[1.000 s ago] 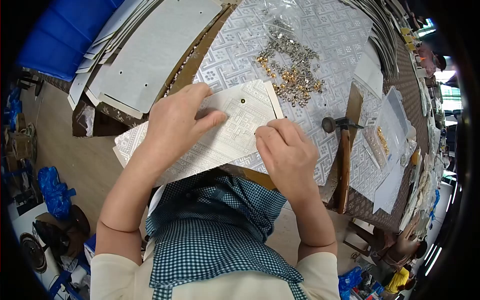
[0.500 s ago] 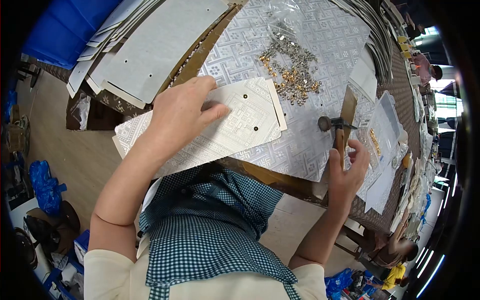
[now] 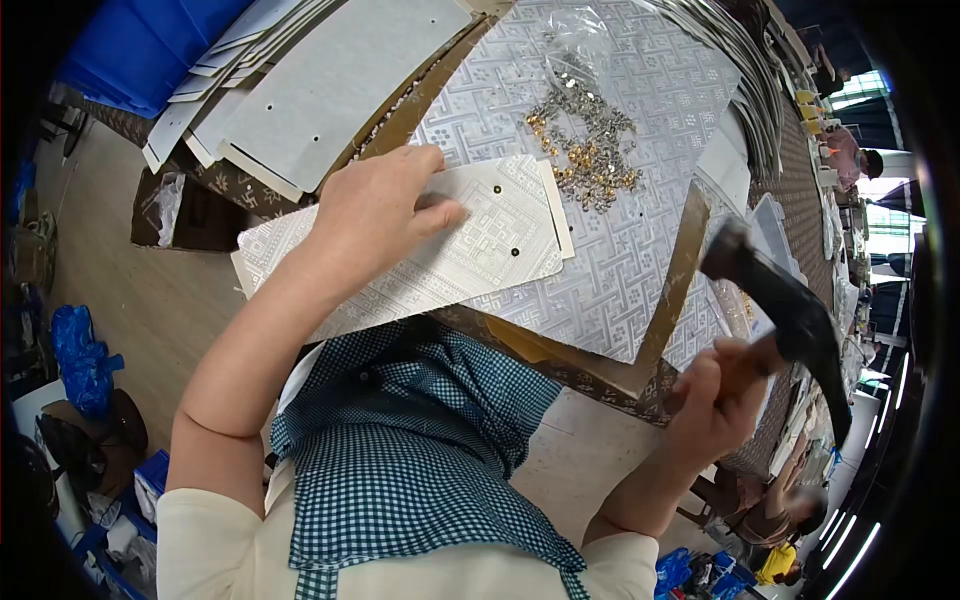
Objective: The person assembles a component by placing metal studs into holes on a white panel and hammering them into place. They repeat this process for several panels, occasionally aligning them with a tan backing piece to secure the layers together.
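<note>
My left hand (image 3: 375,200) lies across a white panel with an embossed pattern (image 3: 440,265), its thumb on the top face and its fingers curled at the far edge. Two small dark-centred round fittings (image 3: 515,252) sit near the panel's right end, and a second pale layer shows under it. My right hand (image 3: 712,405) is closed around the wooden handle of a hammer (image 3: 785,310), which is raised above the table's right side. Beyond the panel lies a heap of small gold and silver metal fittings (image 3: 585,150) on a grey patterned sheet (image 3: 620,270).
Pale boards with small holes (image 3: 340,90) are stacked at the upper left beside a blue bin (image 3: 150,50). A clear plastic bag (image 3: 578,35) lies behind the fittings. Curved grey strips (image 3: 740,70) line the back right. Other people sit farther off at the right.
My right hand has picked the hammer up from the table and lifted it toward the right. My left hand and the panel have stayed nearly in place.
</note>
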Demonstrator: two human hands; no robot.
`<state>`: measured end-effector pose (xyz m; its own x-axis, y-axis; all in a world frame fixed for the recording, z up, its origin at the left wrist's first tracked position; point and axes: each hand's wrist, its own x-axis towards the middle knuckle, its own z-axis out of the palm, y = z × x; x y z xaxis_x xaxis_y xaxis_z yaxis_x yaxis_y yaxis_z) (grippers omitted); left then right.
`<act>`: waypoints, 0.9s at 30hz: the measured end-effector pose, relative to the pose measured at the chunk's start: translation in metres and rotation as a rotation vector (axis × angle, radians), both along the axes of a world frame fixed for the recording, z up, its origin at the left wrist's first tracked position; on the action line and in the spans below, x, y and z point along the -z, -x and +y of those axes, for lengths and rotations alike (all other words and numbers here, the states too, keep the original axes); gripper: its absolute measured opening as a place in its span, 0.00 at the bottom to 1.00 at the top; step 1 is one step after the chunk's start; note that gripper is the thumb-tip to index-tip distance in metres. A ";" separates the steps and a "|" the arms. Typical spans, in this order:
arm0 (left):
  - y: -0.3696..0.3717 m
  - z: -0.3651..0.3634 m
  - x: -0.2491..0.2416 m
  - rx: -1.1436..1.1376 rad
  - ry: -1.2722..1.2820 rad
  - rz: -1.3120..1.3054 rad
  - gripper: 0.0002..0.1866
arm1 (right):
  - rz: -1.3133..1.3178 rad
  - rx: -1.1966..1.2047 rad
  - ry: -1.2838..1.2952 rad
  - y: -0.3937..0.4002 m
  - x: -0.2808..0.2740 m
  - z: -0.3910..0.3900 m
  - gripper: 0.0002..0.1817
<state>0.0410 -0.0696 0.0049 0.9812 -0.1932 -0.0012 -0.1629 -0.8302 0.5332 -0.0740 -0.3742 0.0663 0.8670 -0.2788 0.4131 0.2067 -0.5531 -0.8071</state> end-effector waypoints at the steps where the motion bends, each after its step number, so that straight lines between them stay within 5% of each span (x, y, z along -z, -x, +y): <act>1: -0.001 0.000 -0.001 0.005 -0.004 0.010 0.24 | -0.119 -0.005 -0.032 0.002 -0.004 0.010 0.12; 3: -0.001 0.000 -0.002 0.005 -0.007 0.036 0.24 | -0.160 -0.164 -0.067 0.001 -0.006 0.023 0.13; 5: -0.001 0.000 -0.002 0.004 -0.009 0.032 0.24 | 0.009 -0.203 0.287 -0.001 0.009 0.024 0.12; 7: 0.000 0.001 0.000 0.007 -0.009 0.032 0.24 | 0.387 -0.304 0.932 -0.015 0.022 0.031 0.11; 12: -0.001 0.001 -0.001 0.008 0.020 0.034 0.23 | 0.387 -0.241 0.525 -0.012 0.006 0.028 0.12; 13: -0.002 0.001 -0.002 0.004 0.013 0.038 0.22 | 0.228 -0.154 0.553 -0.008 -0.006 0.028 0.13; 14: -0.001 0.000 -0.004 0.004 0.005 0.048 0.22 | 0.159 -0.002 0.206 -0.001 -0.012 0.031 0.09; 15: -0.001 0.000 -0.004 0.005 -0.006 0.057 0.22 | -0.125 -0.133 0.042 -0.009 -0.026 0.038 0.06; 18: -0.003 0.000 -0.005 0.007 -0.005 0.110 0.22 | -0.436 -0.169 -0.182 -0.007 -0.038 0.051 0.07; 20: -0.004 0.000 -0.002 0.012 -0.004 0.074 0.22 | -0.219 -0.128 0.187 0.000 0.001 0.029 0.08; 22: -0.002 0.001 -0.001 0.011 0.001 0.054 0.23 | 0.163 -0.196 0.879 -0.001 0.025 0.022 0.10; 23: -0.002 0.001 -0.001 0.012 0.006 0.048 0.23 | 0.477 -0.312 0.879 -0.010 0.037 0.030 0.11; 27: -0.001 0.001 -0.001 0.014 0.023 0.012 0.24 | 0.467 -0.338 0.808 -0.010 0.025 0.023 0.11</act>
